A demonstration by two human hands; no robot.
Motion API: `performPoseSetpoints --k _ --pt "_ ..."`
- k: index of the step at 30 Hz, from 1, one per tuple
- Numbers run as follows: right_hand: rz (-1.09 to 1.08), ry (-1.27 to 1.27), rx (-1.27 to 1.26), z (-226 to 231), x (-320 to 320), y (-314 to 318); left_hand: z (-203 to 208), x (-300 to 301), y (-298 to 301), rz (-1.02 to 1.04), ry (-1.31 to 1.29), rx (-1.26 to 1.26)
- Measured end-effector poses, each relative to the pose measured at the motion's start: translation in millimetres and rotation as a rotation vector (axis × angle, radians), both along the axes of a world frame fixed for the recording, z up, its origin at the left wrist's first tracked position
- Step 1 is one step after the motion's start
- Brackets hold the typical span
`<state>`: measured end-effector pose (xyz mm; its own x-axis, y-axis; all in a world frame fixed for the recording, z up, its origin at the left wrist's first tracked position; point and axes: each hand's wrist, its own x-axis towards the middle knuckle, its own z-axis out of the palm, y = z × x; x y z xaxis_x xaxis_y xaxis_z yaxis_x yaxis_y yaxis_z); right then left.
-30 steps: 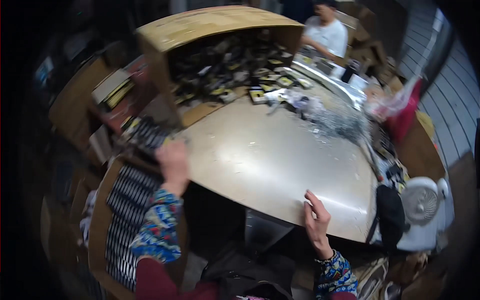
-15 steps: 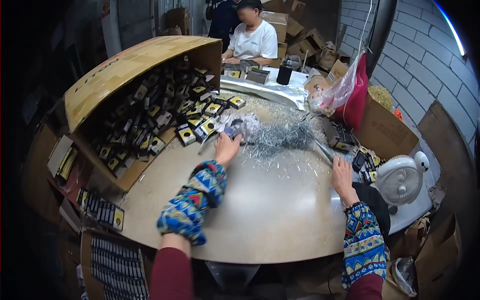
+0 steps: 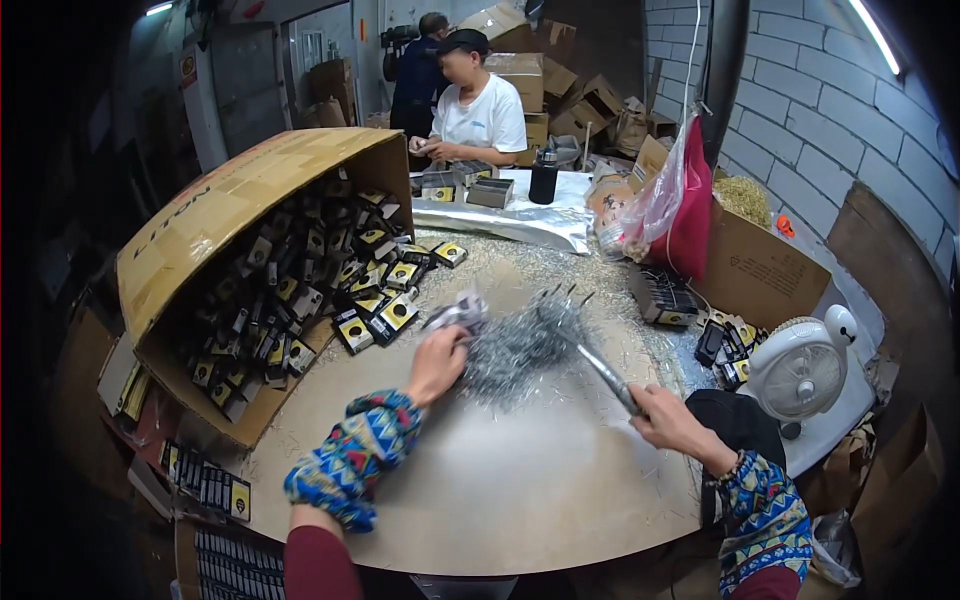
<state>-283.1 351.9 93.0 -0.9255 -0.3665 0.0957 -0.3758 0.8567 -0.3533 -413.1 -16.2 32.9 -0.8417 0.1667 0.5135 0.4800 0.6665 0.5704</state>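
Note:
My right hand (image 3: pixel 668 418) is closed around the metal handle of a small hand rake (image 3: pixel 603 376). The rake's dark tines rest in a heap of thin silvery metal pins (image 3: pixel 515 355) on the table. At the heap's left side, my left hand (image 3: pixel 437 362) grips a crumpled pale cloth (image 3: pixel 463 309), partly hidden by the fingers and blurred. Several small black-and-yellow boxes (image 3: pixel 397 312) lie just beyond that hand, spilling from a large tipped cardboard carton (image 3: pixel 225 190).
Loose pins are scattered over the round-edged table (image 3: pixel 500 500). At the right stand a white fan (image 3: pixel 803 372), more small boxes (image 3: pixel 727 345) and a red bag (image 3: pixel 692 215). A black bottle (image 3: pixel 544 177) is at the far side, near a person in a white shirt (image 3: pixel 480 115).
My right hand has lifted the rake's handle and moved nearer. The pin heap has shifted nearer and left. My left hand, with the cloth, has also come nearer. The view has tilted up.

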Motion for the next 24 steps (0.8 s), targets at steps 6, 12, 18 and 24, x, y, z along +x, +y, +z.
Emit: performPoseSetpoints --k 6,12,18,24 --pt "0.224 -0.021 -0.016 51.8 65.0 -27.0 -15.9 51.4 -70.7 0.255 -0.251 0.306" --pt "0.154 0.132 0.296 119.7 79.5 -26.5 38.6 86.2 -105.5 0.356 -0.212 0.264" --pt "-0.077 0.113 -0.209 143.8 86.7 -35.5 46.8 148.0 -90.6 0.036 0.298 -0.204" --pt "-0.027 0.315 -0.600 122.9 67.0 -58.2 20.9 167.5 -64.3 -0.212 -0.057 -0.493"
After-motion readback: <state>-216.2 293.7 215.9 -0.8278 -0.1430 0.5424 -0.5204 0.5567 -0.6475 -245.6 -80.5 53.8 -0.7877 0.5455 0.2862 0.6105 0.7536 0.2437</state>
